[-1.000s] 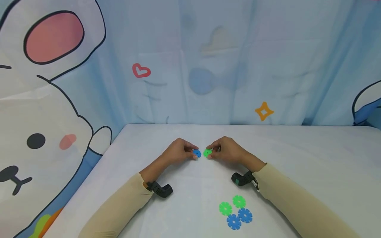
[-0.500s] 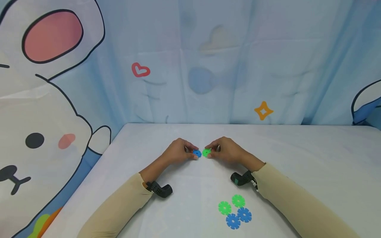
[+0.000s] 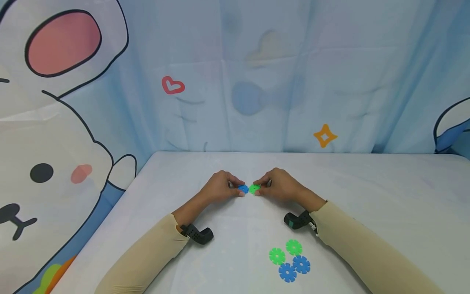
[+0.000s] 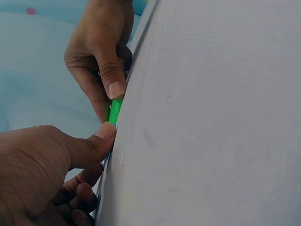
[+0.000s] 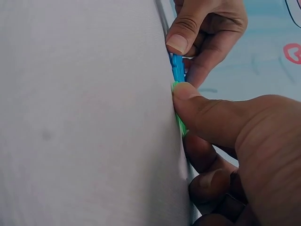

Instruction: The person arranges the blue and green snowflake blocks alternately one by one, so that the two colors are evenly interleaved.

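Note:
Near the middle of the table, my left hand pinches a blue notched plastic disc between thumb and fingers. Facing it, my right hand pinches a green notched disc the same way. The two discs meet edge to edge in the head view. From the right wrist, the blue disc lines up end-on with the green disc, partly covered by the right thumb. In the left wrist view the green disc shows between both thumbs, while the blue one is mostly hidden.
Two green discs and two blue discs lie flat in a cluster at the front, right of centre. A white cloth covers the table. Behind it hangs a printed blue curtain. A black camera sits on each wrist.
My right hand has moved slightly left, bringing the green disc up to the blue one and closing the gap between them. The left hand stays almost still.

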The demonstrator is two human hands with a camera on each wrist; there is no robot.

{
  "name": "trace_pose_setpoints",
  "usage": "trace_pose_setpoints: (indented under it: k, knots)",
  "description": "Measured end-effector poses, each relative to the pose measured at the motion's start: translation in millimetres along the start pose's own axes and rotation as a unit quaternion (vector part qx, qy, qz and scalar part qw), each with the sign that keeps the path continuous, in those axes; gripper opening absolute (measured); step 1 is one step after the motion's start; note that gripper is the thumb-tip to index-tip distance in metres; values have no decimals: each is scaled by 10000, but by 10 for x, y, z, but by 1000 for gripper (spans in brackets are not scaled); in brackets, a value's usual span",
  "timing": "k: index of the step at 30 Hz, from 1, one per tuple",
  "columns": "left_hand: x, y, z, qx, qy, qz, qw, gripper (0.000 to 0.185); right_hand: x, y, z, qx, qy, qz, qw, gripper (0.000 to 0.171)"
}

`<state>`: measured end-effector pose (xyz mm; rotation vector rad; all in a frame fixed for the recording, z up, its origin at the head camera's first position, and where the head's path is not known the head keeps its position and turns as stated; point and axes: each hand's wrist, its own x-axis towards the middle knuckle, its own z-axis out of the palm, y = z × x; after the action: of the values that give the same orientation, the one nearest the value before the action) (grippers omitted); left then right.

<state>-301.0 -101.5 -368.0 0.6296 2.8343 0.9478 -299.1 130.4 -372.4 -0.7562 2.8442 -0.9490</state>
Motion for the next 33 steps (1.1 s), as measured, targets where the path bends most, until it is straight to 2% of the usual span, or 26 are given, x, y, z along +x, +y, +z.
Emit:
trace_pose_setpoints:
  k: [10,21,33]
  knots:
    - [2,-3,11,-25,82,-68,9999,28,-2,-23,1,-124,13,269,9996,37]
    - [-25,35,-10,-52,184,-112,9998,28,-20,-48,-23,-127,14,217,9997,39]
    - [-28,49,-12,-95,184,-222,9995,28,-15,-70,-17,-132,-53,414,9990,39]
